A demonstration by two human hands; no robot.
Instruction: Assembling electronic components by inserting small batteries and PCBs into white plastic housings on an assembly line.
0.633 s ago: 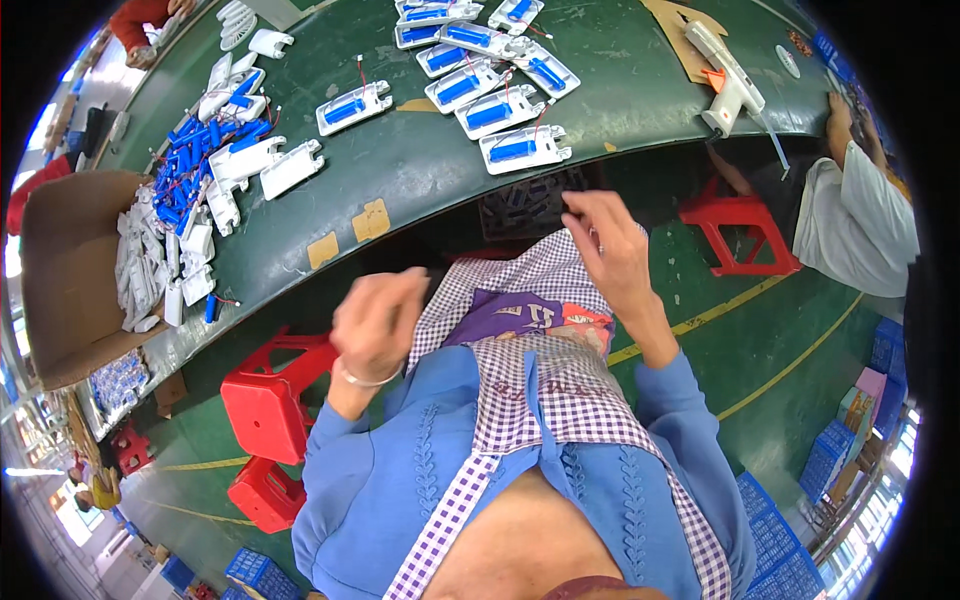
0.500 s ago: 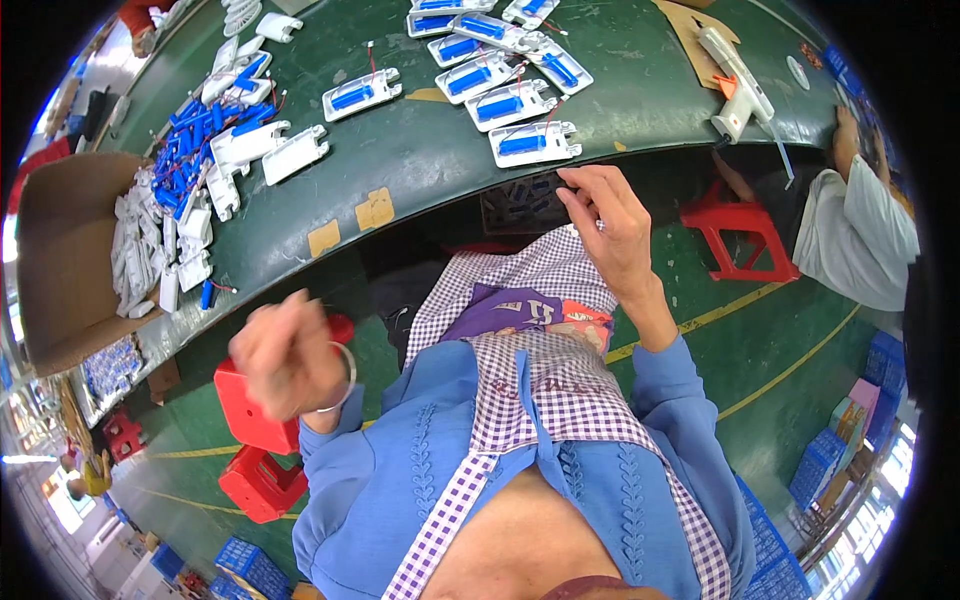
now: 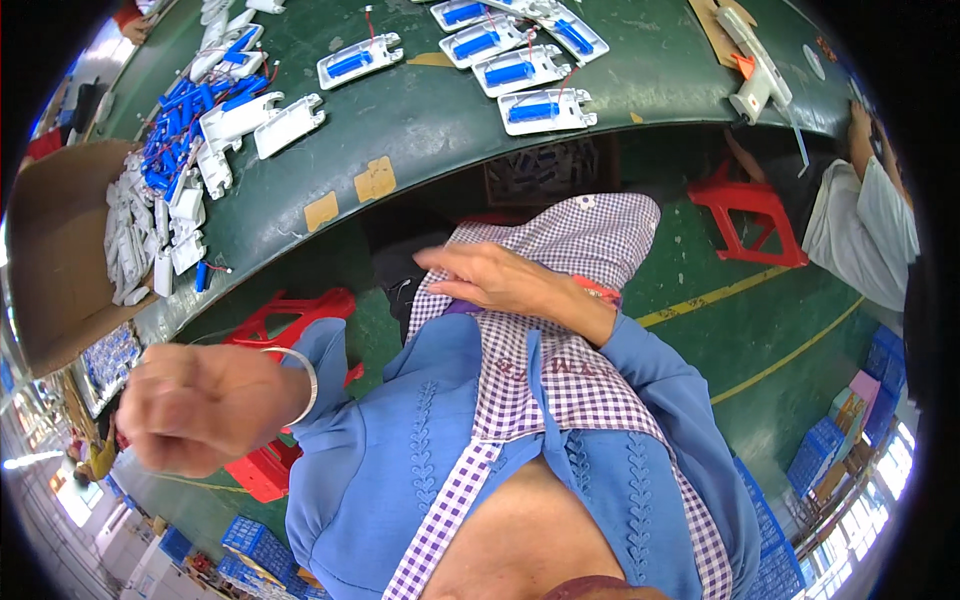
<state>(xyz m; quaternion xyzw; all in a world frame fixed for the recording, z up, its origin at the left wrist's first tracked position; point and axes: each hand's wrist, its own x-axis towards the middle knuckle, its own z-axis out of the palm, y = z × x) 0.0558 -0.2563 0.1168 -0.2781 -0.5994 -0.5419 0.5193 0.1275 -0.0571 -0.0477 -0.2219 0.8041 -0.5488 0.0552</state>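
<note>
My left hand (image 3: pixel 200 408), a bracelet at its wrist, is out to the left below the table's front edge, near the cardboard box. Motion blur smears its curled fingers, so I cannot see whether anything is in them. Across my apron-covered lap lies my right hand (image 3: pixel 490 276), fingers stretched to the left and nothing visible in it. Beyond it on the green table (image 3: pixel 440 150) is a white plastic shell (image 3: pixel 545 112) with a blue cylindrical battery and thin red wires. Several similar shells lie behind it; another shell (image 3: pixel 360 62) sits apart to the left.
At the left, blue batteries (image 3: pixel 180 125) are heaped beside white plastic parts (image 3: pixel 130 225) and an open cardboard box (image 3: pixel 60 250). A glue gun (image 3: pixel 752 95) lies at the right. Red stools (image 3: pixel 750 215) stand on the floor. Another person's sleeve (image 3: pixel 850 230) is at the right.
My left hand has swung left and closer to me. My right hand has left the table's edge by the shells and come back leftward over my lap. The view has shifted slightly.
</note>
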